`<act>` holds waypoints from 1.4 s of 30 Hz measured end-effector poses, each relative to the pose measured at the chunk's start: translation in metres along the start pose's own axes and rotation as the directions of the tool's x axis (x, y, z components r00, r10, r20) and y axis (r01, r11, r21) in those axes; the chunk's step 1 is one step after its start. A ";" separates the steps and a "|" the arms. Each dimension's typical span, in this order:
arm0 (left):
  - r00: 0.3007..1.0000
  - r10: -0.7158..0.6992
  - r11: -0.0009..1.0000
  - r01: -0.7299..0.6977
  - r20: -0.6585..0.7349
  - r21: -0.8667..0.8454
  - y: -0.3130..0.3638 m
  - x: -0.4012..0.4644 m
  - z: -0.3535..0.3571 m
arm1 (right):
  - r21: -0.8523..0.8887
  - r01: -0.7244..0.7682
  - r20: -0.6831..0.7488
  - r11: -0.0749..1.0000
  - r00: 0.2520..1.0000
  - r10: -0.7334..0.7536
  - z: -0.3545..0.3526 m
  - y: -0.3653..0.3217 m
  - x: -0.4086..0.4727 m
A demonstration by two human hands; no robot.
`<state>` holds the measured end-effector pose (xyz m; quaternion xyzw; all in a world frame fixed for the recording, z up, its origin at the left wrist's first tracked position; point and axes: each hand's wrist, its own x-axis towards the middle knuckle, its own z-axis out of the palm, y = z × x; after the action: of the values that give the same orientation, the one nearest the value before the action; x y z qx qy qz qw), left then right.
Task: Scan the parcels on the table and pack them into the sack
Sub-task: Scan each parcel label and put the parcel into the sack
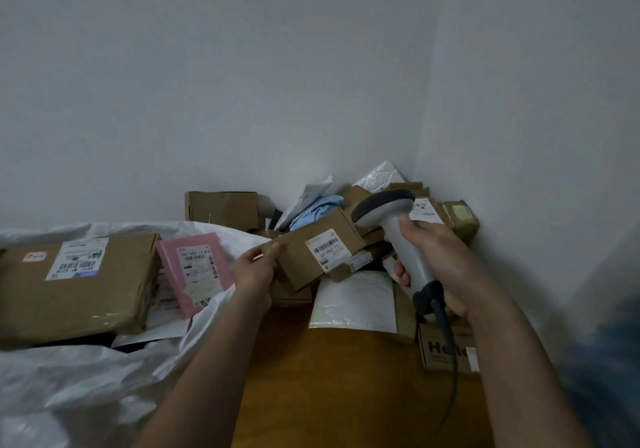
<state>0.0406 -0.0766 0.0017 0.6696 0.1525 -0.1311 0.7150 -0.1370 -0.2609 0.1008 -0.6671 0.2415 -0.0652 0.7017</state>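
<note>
My left hand grips the left end of a small brown cardboard parcel, lifted with its barcode label facing up. My right hand holds a grey handheld scanner by the handle, its dark head just right of the parcel and above the label. A white woven sack lies open at the left. Inside it are a large flat brown box and a pink mailer.
A heap of brown boxes, white mailers and a blue bag fills the corner of the wooden table. A printed box lies under the scanner's cable. White walls close the back and right.
</note>
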 end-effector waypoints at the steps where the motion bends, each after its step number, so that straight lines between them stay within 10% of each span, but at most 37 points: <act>1: 1.000 0.009 1.000 -0.010 -0.009 -0.015 0.003 0.001 -0.002 | -0.029 0.011 0.030 1.000 0.999 -0.010 -0.001 -0.004 -0.004; 42: 0.993 0.099 0.995 -0.097 -0.072 0.032 0.026 -0.001 -0.022 | -0.109 0.210 0.155 0.972 0.969 -0.193 0.015 -0.047 -0.030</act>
<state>0.0490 -0.0529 0.0246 0.6907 0.1439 -0.0734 0.7048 -0.1459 -0.2399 0.1539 -0.7337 0.1248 -0.0729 0.6639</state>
